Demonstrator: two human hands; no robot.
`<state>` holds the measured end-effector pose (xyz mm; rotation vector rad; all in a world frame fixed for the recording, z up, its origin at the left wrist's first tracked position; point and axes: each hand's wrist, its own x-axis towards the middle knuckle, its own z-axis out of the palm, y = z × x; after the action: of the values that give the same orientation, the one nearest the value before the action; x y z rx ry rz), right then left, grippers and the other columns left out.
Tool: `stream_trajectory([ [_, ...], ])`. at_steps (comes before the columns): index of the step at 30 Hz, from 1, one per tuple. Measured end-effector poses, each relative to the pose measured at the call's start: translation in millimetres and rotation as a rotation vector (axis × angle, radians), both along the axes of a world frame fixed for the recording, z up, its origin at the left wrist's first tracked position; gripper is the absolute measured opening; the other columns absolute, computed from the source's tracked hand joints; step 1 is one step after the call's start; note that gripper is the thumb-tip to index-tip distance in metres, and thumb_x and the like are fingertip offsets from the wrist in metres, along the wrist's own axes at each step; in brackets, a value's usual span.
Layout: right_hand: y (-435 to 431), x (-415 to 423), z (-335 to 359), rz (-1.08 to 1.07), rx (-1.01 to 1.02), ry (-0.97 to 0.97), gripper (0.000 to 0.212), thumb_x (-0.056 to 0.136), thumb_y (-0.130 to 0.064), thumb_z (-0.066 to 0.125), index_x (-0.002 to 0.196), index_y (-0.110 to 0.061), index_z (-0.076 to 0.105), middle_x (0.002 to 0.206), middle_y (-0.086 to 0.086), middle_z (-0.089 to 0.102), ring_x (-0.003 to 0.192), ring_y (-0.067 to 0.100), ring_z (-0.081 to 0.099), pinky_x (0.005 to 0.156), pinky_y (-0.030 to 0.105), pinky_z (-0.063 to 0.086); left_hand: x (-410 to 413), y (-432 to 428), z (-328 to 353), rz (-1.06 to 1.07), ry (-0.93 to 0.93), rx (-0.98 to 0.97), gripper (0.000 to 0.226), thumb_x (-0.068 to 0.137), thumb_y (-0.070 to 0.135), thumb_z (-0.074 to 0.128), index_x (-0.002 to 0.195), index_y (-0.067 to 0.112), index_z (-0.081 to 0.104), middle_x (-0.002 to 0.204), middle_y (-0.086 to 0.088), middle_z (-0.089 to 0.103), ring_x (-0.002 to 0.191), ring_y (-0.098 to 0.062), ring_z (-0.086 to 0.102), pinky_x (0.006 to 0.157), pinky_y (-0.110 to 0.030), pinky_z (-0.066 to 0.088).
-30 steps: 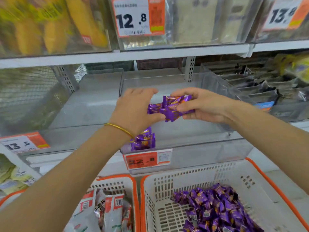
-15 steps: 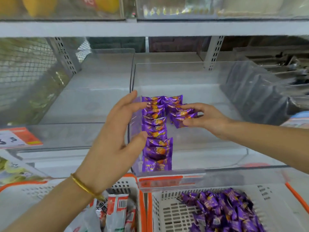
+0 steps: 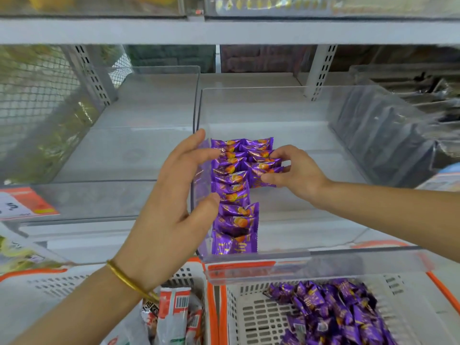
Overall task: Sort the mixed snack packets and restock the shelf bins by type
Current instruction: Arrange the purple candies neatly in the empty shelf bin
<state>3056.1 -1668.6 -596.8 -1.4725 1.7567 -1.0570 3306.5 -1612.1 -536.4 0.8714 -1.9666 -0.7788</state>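
Observation:
A clear shelf bin (image 3: pixel 323 256) holds a long row of purple snack packets (image 3: pixel 234 195) standing on edge along its left wall. A shorter second row (image 3: pixel 258 151) lies beside it at the back. My right hand (image 3: pixel 296 174) is inside the bin and pinches the front packets of that short row between thumb and fingers. My left hand (image 3: pixel 171 210) is spread over the bin's left wall, with fingertips and thumb against the long row, gripping nothing.
Below the bin, a white basket with an orange rim (image 3: pixel 443 292) holds several loose purple packets (image 3: pixel 331 314). A second basket (image 3: pixel 37 285) on the left holds red-and-white packets (image 3: pixel 174 312). An empty clear bin (image 3: pixel 99 202) stands to the left, dark packets (image 3: pixel 388 135) to the right.
A second ago both hands held a bunch of purple packets above the bin. The bunch now sits in the bin; my left hand has let go and spread open.

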Motion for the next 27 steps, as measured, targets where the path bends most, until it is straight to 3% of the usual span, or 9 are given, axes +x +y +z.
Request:
stream_trajectory([
  [4,1.9,1.2,6.0,0.031,0.036,0.008,0.055,0.067,-0.013,0.085,0.106,-0.022,0.048,0.114,0.011,0.054,0.087,0.025,0.057,0.086,0.044,0.052,0.2,0.1,-0.2,-0.002,-0.005,-0.011,0.05,0.078,0.03,0.047,0.128,0.028,0.045,0.15,0.013,0.027,0.14,-0.003,0.024,0.113,-0.041,0.03],
  [9,9.4,3.0,14.8,0.037,0.084,-0.015,0.066,0.066,-0.008,0.085,0.115,-0.016,0.041,0.094,-0.002,0.051,0.072,0.01,0.054,0.069,0.026,0.045,0.0,0.8,-0.1,0.008,-0.019,-0.026,0.049,0.079,0.033,0.047,0.128,0.028,0.046,0.15,0.015,0.026,0.139,0.0,0.024,0.112,-0.04,0.029],
  [17,12.5,0.7,26.2,0.035,0.162,0.077,0.081,0.067,-0.014,0.085,0.13,-0.012,0.034,0.113,0.007,0.045,0.094,0.023,0.056,0.082,0.034,0.05,-0.4,1.7,2.1,0.014,-0.022,-0.038,0.047,0.081,0.041,0.047,0.126,0.032,0.046,0.15,0.017,0.025,0.139,0.001,0.024,0.112,-0.035,0.031],
  [22,8.4,11.0,30.6,-0.002,0.15,-0.07,0.066,0.073,-0.006,0.079,0.119,-0.011,0.033,0.091,-0.002,0.047,0.083,0.019,0.055,0.062,0.031,0.055,-2.0,2.1,2.9,-0.003,-0.018,-0.05,0.046,0.08,0.04,0.047,0.126,0.032,0.046,0.148,0.02,0.024,0.14,0.0,0.021,0.11,-0.023,0.03],
  [25,4.6,14.3,32.6,0.017,0.193,-0.072,0.06,0.074,-0.006,0.079,0.109,-0.013,0.031,0.103,0.007,0.052,0.091,0.025,0.058,0.065,0.035,0.057,-2.4,2.4,3.4,0.0,-0.023,-0.053,0.046,0.08,0.041,0.046,0.125,0.035,0.045,0.148,0.023,0.023,0.14,0.0,0.021,0.11,-0.022,0.029],
  [27,3.1,12.3,33.3,0.025,0.214,-0.066,0.06,0.073,-0.007,0.079,0.107,-0.013,0.03,0.105,0.01,0.051,0.086,0.023,0.058,0.066,0.036,0.057,-2.4,2.2,3.0,0.0,-0.024,-0.051,0.046,0.08,0.041,0.046,0.125,0.035,0.045,0.148,0.022,0.022,0.14,0.0,0.022,0.111,-0.025,0.03],
])
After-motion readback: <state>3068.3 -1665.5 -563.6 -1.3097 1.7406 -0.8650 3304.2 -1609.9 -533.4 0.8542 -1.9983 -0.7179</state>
